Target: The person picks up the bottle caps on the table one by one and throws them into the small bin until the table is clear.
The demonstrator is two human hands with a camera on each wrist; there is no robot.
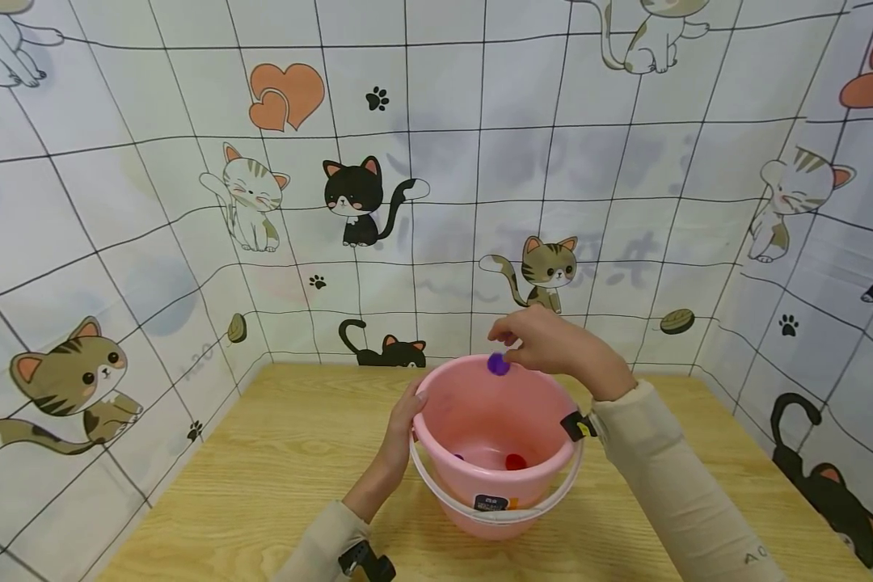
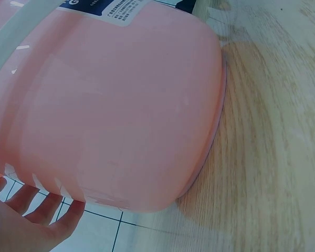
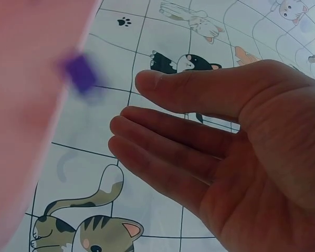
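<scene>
A pink bucket with a white handle stands upright on the wooden table. My left hand holds it by the left side at the rim, with several fingertips against the outer wall in the left wrist view. Over the far rim, my right hand has its fingers and thumb spread apart, with nothing between them in the right wrist view. A small purple piece, blurred, is in the air just off the fingertips. Inside the bucket lie a red piece and a mostly hidden dark piece.
The wood-grain table extends around the bucket. Behind it and on both sides hangs a white gridded sheet printed with cats, hearts and paws. A label is stuck on the bucket's near side.
</scene>
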